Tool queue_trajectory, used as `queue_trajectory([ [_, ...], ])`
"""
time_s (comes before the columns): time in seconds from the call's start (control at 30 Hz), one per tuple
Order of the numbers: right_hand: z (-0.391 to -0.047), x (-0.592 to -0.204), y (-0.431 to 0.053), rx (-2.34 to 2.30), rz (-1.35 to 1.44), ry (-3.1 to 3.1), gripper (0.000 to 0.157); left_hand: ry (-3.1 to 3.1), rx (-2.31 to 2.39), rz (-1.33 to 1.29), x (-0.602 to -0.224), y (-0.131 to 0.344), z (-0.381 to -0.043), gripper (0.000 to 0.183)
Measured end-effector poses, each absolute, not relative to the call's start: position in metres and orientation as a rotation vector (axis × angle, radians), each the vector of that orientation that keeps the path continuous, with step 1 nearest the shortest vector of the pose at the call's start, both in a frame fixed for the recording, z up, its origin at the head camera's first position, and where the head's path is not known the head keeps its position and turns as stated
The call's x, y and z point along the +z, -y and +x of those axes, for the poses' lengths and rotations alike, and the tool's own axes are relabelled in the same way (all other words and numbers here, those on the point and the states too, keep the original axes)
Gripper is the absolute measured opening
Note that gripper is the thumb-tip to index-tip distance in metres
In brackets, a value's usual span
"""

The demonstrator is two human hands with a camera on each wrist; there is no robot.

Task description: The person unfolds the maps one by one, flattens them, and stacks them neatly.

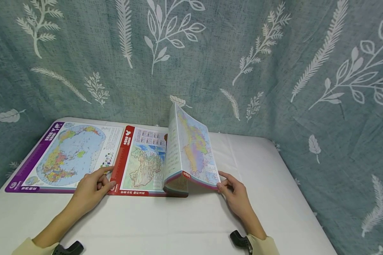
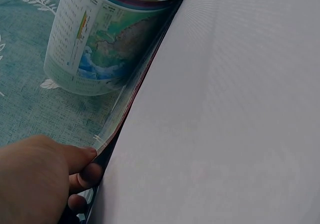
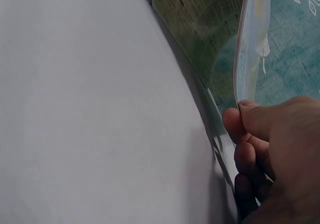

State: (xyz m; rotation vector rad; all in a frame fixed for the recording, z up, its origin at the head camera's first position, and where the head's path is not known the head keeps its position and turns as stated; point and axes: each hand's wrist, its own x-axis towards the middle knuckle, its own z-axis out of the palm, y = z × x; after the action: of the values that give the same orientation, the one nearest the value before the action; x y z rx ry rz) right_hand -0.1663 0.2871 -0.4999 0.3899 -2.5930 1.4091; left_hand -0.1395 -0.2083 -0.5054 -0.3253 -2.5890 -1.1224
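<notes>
A red-bordered map sheet [image 1: 143, 170] lies on the table with its left part flat. Its right part rises into a tall bent fold, showing a colourful map panel [image 1: 196, 148] that slopes down to the right. My right hand [image 1: 234, 193] pinches the near right corner of that panel between thumb and fingers; the right wrist view shows the thumb [image 3: 255, 119] on the sheet's edge. At the red left edge, my left hand [image 1: 90, 187] holds the sheet near its front corner, thumb [image 2: 80, 156] on top in the left wrist view. A purple-bordered world map [image 1: 73, 156] lies flat beside it.
The maps lie on a white table [image 1: 204, 223], the purple one near its left edge. Behind and to the right hangs a teal curtain [image 1: 207, 63] with white leaf prints, close to the table's back edge. Black wrist devices [image 1: 240, 239] sit by both sleeves.
</notes>
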Motion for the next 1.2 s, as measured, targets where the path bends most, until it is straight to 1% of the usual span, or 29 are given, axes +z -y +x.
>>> queue_trajectory([
  [0.47, -0.164, -0.499, -0.312, 1.323, 0.257, 2.61, 0.039, 2.575, -1.114, -0.331, -0.504, 0.207, -0.138, 0.045],
  [0.93, -0.162, -0.497, -0.335, 1.231, 0.187, 2.597, 0.035, 2.585, -1.127, -0.322, -0.503, 0.207, -0.139, 0.046],
  [1.2, -0.16, -0.495, -0.348, 1.161, 0.143, 2.602, 0.038, 2.587, -1.115, -0.318, -0.504, 0.207, -0.139, 0.046],
])
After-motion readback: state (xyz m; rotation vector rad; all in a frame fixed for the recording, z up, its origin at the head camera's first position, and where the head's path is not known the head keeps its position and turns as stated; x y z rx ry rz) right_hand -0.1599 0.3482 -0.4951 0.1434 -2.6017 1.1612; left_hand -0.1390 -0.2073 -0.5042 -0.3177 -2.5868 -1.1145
